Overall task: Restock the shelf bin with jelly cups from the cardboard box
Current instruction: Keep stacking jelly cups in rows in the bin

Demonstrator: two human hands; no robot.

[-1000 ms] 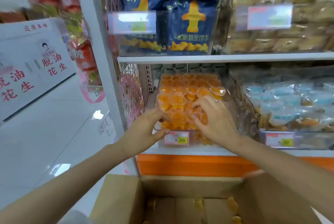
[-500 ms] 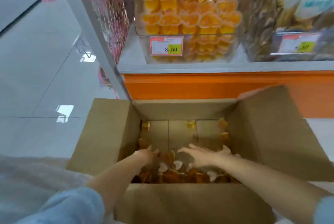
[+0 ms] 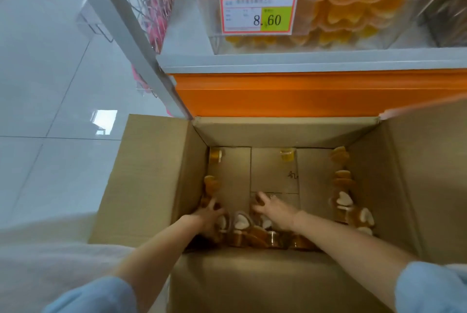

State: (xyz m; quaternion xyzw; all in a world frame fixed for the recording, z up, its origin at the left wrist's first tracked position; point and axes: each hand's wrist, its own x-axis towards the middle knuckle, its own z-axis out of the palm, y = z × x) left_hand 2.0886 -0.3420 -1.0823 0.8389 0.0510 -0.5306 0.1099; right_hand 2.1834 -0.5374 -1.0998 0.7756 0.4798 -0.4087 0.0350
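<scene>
An open cardboard box (image 3: 151,173) stands on the floor below the shelf. Orange jelly cups (image 3: 241,221) with heart-shaped white lids lie heaped at its near end, and a few more lie along its side walls and far end. Both of my hands are down inside the box. My left hand (image 3: 209,214) curls its fingers round a jelly cup by the left wall. My right hand (image 3: 275,209) curls over a jelly cup near the middle of the box floor. The clear shelf bin (image 3: 303,42) above is stacked with orange jelly cups.
A price tag (image 3: 257,9) reading 8.60 hangs on the bin's front. An orange plinth (image 3: 303,95) runs under the grey shelf edge. A white upright post (image 3: 131,42) and a wire rack with pink items (image 3: 154,9) stand on the left, beside glossy floor tiles (image 3: 50,85).
My hands left the shelf bin and went down into the box. My view dropped and moved closer. Fingers that were spread over the cups now curl round them.
</scene>
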